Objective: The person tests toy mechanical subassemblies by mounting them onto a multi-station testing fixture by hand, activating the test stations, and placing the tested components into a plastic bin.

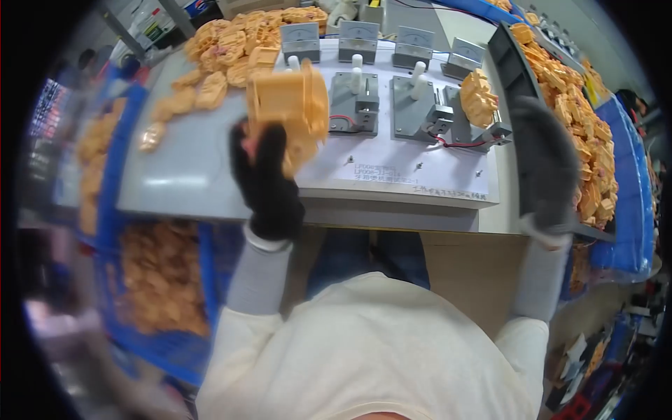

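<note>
My left hand [269,185], in a black glove, is closed around an orange plastic housing [287,105], held up over the left edge of the white test board [392,168]. Part of the housing is hidden by my fingers. My right hand [549,164], in a dark glove, is smeared by motion beside the right-hand bin, and its fingers cannot be made out. Another orange housing [479,98] sits in the rightmost fixture on the board. Grey fixtures [413,108] with white knobs stand to its left, wired with red leads.
Several analog meters [358,40] line the back of the board. Orange parts are heaped [238,42] at the back left and fill the right-hand bin [584,147]. A blue crate [161,280] of similar parts stands below on the left. The table's front edge runs before my body.
</note>
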A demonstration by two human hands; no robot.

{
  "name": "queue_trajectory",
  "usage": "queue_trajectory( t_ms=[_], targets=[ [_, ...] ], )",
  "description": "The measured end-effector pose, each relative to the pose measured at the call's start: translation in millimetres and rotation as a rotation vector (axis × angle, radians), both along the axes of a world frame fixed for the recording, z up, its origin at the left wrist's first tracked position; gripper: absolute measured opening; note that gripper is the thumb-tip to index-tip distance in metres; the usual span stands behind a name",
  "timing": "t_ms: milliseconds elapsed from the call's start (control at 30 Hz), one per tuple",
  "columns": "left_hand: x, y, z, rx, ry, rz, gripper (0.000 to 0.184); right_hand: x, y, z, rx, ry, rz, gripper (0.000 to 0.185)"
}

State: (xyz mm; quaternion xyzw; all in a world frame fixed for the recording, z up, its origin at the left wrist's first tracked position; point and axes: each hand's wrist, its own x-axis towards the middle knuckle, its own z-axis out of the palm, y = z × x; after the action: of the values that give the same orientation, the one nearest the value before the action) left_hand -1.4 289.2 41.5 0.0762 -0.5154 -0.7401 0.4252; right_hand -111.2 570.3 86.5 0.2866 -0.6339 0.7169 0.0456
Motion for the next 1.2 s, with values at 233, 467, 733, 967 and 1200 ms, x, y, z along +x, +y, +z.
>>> queue_trajectory(
  t_ms=[233,467,733,967,1200],
  targets=[
    [-66.0,-40.4,42.3,-0.758,0.035,0.022,0.027,26.7,-149.1,-68.7,0.309,0.247,-0.082,0.036],
    [-146.2,-22.0,21.4,-1.217,-0.219,0.188,0.039,33.2,-158.6,-91.2,0.049,-0.081,0.061,0.036],
    [-128.2,-11.2,29.7,-1.504,-0.437,0.086,0.041,34.6,-156.5,-89.3,0.027,-0.053,0.067,0.036],
    [-125.7,-16.1,17.6,-2.088,-0.389,0.025,0.041,32.4,-157.0,-92.6,0.013,-0.012,0.084,0.038],
    [-94.6,-41.3,39.4,-1.184,-0.089,0.277,0.037,49.0,-133.6,-80.4,0.395,0.290,-0.254,0.030]
  ],
)
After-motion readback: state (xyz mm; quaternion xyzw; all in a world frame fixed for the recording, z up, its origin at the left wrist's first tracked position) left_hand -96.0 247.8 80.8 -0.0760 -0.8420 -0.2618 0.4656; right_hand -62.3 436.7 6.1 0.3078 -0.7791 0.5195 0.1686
